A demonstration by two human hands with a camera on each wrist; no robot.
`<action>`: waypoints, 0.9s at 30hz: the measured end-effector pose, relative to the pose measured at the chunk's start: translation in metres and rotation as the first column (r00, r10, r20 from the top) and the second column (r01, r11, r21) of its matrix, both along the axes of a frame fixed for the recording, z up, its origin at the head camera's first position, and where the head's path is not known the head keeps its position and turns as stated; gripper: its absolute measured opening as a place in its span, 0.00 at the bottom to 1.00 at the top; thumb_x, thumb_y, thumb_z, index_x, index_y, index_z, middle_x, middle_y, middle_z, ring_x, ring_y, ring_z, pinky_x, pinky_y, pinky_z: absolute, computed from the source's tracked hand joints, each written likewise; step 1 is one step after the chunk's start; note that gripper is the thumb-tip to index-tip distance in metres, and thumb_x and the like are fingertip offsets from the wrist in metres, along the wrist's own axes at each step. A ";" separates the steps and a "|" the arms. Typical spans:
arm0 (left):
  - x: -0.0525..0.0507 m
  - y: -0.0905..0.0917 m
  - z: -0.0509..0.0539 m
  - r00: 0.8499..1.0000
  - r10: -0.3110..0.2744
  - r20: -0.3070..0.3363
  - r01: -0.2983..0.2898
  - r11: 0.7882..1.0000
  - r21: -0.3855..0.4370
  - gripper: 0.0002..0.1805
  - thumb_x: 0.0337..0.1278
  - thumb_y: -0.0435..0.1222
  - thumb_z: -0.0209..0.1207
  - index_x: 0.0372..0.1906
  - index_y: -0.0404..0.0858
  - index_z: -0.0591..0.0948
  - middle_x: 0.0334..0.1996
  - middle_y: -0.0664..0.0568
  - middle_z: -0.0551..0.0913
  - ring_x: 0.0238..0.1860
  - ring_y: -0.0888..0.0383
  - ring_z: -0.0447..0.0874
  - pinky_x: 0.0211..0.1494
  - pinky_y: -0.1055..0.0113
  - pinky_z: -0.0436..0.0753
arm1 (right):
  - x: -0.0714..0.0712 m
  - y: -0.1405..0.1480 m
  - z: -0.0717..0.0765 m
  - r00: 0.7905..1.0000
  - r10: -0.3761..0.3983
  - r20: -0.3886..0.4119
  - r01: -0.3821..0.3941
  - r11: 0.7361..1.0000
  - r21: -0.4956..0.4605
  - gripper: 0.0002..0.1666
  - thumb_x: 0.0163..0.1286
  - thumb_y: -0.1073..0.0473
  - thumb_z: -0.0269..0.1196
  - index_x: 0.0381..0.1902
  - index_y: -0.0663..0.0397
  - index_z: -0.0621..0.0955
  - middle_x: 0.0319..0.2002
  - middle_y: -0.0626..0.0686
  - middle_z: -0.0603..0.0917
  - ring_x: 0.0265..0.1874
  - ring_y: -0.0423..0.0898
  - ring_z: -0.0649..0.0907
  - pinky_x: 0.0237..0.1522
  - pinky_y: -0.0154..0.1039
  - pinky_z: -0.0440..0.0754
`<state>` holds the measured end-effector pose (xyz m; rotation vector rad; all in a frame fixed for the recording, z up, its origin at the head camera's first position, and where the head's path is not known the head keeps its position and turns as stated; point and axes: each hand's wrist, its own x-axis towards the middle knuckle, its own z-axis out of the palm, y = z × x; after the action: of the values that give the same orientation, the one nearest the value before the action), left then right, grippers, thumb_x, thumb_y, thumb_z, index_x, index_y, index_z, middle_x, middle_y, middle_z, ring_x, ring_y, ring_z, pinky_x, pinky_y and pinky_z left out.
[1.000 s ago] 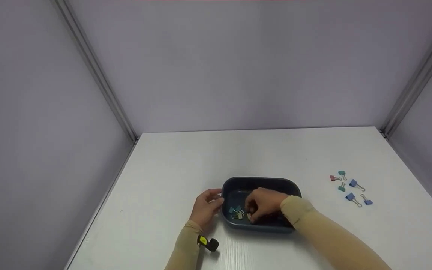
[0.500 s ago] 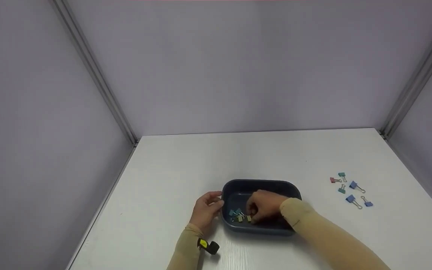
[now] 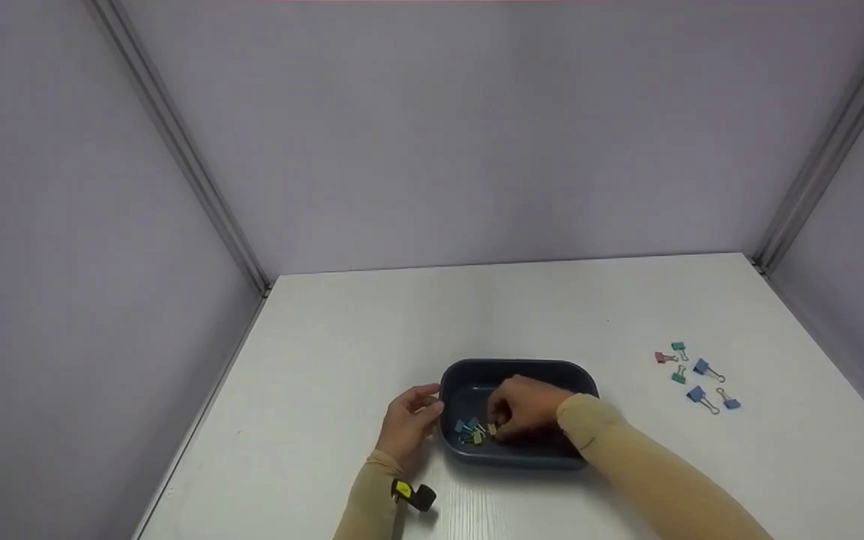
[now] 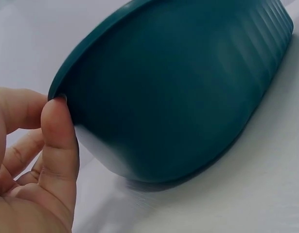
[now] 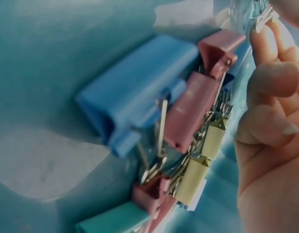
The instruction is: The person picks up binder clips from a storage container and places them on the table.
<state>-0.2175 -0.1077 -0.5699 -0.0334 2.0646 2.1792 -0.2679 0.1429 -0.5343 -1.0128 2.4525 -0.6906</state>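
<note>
A dark teal plastic tray [image 3: 514, 461] stands on the white table. My left hand [image 3: 406, 424] holds its left rim, with thumb and index finger [image 4: 59, 128] at the lip in the left wrist view. My right hand [image 3: 529, 405] reaches into the tray and pinches a small binder clip [image 5: 264, 19], whose silver handle shows at the fingertips. A yellow binder clip [image 3: 492, 430] lies right at those fingertips in the head view. To its left are a blue-green clip [image 3: 460, 426] and another yellow clip [image 3: 478, 438].
In the right wrist view, a large blue clip [image 5: 139, 87], pink clips [image 5: 193, 111], yellow clips [image 5: 193, 179] and a green clip [image 5: 113, 218] lie in the tray. On the table at right are blue clips [image 3: 697, 395], green clips [image 3: 678, 346] and a red clip [image 3: 661, 358].
The head view has shifted slightly. The right fingers have moved a little and now cover more of the yellow clip beside them. The left hand and tray keep their places.
</note>
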 end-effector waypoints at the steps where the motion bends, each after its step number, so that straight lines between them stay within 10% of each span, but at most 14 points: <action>1: 0.000 -0.001 0.000 1.000 -0.001 -0.003 0.001 1.000 -0.001 0.20 0.59 0.35 0.63 0.56 0.38 0.78 0.43 0.45 0.79 0.36 0.55 0.78 0.35 0.66 0.78 | 0.000 0.000 0.001 1.000 -0.002 0.010 0.002 1.000 -0.012 0.09 0.51 0.51 0.73 0.30 0.39 0.84 0.25 0.38 0.82 0.23 0.35 0.80 0.27 0.33 0.79; 27: -0.008 -0.009 0.006 0.994 -0.103 -0.026 0.102 0.994 -0.050 0.22 0.60 0.37 0.63 0.57 0.35 0.75 0.41 0.45 0.80 0.33 0.56 0.79 0.33 0.65 0.79 | -0.010 0.049 0.067 0.994 -0.098 -0.051 0.081 0.960 -0.270 0.08 0.59 0.50 0.70 0.36 0.38 0.82 0.29 0.42 0.82 0.27 0.40 0.79 0.31 0.37 0.79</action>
<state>-0.2256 -0.1170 -0.5638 0.0978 2.0855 2.0816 -0.2781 0.1922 -0.4672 -1.0390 2.5200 -1.0585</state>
